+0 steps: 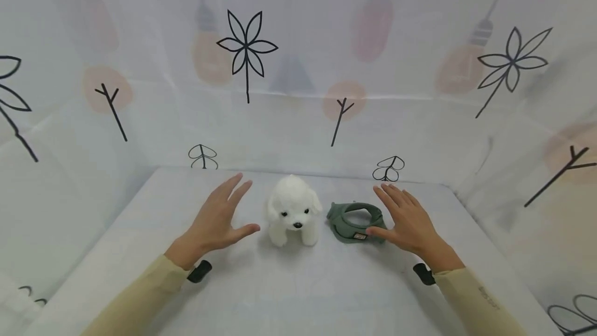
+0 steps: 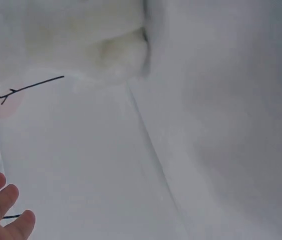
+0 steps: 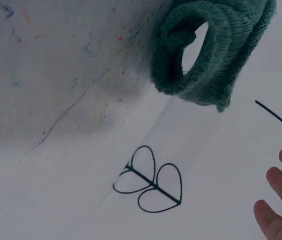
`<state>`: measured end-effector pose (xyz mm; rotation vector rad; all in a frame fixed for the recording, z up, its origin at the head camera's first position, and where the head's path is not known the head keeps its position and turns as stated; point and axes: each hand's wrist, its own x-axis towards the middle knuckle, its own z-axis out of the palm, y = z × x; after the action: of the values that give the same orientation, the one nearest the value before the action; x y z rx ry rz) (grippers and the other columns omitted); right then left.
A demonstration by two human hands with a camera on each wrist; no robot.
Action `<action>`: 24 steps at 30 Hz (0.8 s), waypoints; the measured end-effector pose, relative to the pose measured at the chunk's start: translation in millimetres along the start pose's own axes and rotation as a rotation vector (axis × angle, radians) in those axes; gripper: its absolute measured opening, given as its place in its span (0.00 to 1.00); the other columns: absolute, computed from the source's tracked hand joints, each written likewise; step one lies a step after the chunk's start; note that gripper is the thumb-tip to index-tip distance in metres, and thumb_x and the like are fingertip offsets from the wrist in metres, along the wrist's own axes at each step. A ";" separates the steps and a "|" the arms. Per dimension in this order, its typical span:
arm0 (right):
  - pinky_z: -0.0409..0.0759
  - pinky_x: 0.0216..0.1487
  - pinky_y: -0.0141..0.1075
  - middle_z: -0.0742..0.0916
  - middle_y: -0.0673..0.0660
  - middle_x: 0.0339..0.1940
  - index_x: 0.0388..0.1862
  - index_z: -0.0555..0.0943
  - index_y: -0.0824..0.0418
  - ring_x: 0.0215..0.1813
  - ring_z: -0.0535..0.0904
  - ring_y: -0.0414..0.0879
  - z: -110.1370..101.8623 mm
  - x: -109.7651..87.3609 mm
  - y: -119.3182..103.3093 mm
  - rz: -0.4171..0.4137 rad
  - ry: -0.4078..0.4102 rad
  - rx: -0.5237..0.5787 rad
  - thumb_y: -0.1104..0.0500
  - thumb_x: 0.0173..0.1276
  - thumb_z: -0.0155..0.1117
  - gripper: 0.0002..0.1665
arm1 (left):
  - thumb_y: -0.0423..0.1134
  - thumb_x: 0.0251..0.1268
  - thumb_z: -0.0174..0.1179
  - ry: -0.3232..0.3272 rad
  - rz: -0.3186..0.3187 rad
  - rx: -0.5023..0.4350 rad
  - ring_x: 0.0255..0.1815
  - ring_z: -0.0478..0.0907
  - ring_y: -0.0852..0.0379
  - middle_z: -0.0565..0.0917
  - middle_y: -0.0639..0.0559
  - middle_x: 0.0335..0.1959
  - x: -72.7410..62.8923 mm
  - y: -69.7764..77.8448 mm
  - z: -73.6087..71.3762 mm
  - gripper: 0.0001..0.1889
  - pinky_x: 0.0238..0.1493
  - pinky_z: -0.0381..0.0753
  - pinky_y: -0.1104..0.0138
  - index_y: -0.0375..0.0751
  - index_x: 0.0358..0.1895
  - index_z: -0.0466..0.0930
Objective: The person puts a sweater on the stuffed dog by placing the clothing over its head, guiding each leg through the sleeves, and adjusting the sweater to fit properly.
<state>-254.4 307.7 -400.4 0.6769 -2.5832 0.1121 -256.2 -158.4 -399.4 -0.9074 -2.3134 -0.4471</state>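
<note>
A white plush dog [image 1: 293, 196] with black eyes and nose stands on the table, facing me. To its right lies a small green knitted garment [image 1: 342, 229] with a wide round opening and a little label at the front. My left hand [image 1: 216, 219] hovers left of the dog, fingers extended and thumb pointing toward it, holding nothing. Beside the garment is my right hand [image 1: 403, 217], its fingers straight and its thumb overlapping the garment's right edge in the head view. The right wrist view shows the ribbed knit sleeve [image 3: 205, 65] apart from the fingertips [image 3: 268, 215].
The white-covered table [image 1: 298, 289] is enclosed at the back and sides by a pale curtain [image 1: 298, 134] printed with flowers and twigs. Dark straps [image 1: 199, 271] sit at both wrists. Coloured specks mark the table surface [image 3: 56, 75] in the right wrist view.
</note>
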 end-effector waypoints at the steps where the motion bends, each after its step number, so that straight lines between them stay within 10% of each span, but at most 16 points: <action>1: 0.55 0.68 0.55 0.67 0.62 0.71 0.75 0.57 0.54 0.72 0.58 0.58 -0.4 0.2 -2.2 0.004 -0.001 0.011 0.28 0.50 0.67 0.61 | 0.71 0.53 0.58 0.014 0.014 -0.017 0.69 0.60 0.39 0.60 0.37 0.71 3.2 4.2 0.6 0.50 0.63 0.62 0.45 0.41 0.72 0.58; 10: 0.62 0.63 0.56 0.72 0.62 0.66 0.73 0.62 0.57 0.67 0.65 0.60 -4.8 0.8 -12.4 -0.060 0.071 0.022 0.33 0.50 0.70 0.56 | 0.66 0.58 0.58 0.114 0.176 -0.084 0.68 0.62 0.41 0.62 0.38 0.69 36.7 41.0 7.9 0.44 0.64 0.64 0.50 0.38 0.69 0.62; 24: 0.67 0.60 0.57 0.75 0.62 0.64 0.70 0.65 0.56 0.63 0.70 0.60 -5.2 5.6 -23.0 -0.091 0.064 0.059 0.36 0.51 0.72 0.52 | 0.57 0.56 0.64 0.064 0.354 0.057 0.69 0.61 0.44 0.70 0.40 0.64 74.3 102.5 21.5 0.35 0.71 0.54 0.53 0.35 0.61 0.71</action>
<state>-245.5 286.1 -394.1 0.7987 -2.4923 0.1778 -236.5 -38.1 -358.9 -1.2244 -2.0398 -0.2535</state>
